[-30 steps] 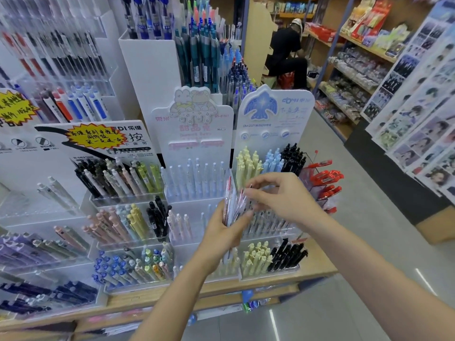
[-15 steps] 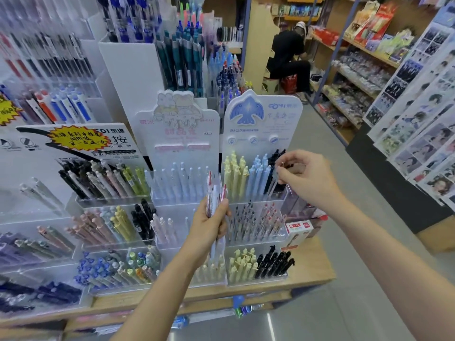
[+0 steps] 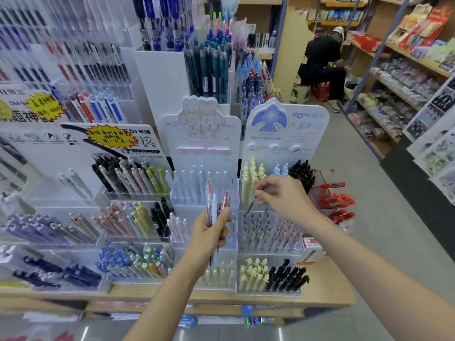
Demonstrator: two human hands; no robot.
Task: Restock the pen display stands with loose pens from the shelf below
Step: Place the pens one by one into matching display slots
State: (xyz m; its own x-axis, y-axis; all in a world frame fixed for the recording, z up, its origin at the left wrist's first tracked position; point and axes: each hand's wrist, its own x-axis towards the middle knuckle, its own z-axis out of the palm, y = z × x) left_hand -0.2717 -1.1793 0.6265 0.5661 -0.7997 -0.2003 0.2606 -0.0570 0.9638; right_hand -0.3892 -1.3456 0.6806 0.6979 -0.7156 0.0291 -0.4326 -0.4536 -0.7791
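My left hand (image 3: 210, 233) grips a small bundle of loose pens (image 3: 216, 204), clear-bodied with red and white parts, held upright in front of the pink-headed display stand (image 3: 200, 136). My right hand (image 3: 286, 199) pinches a single thin pen (image 3: 253, 204), tip slanting down-left, just above the middle tier (image 3: 269, 228) of the blue bird display stand (image 3: 286, 130). That tier holds several clear pens with dark and red tips. Yellow, light blue and black pens fill the tier above it.
More clear stands of coloured pens (image 3: 138, 217) line the wooden shelf (image 3: 327, 286) to the left. Red staplers (image 3: 337, 201) and a small red-and-white box (image 3: 312, 247) sit at the right end. A person in black (image 3: 322, 62) crouches in the aisle beyond, between stocked shelves (image 3: 398, 77).
My right hand moved from the black pens on the top tier down and left to the middle tier, now with a thin pen pinched. My left hand stayed put with the bundle.
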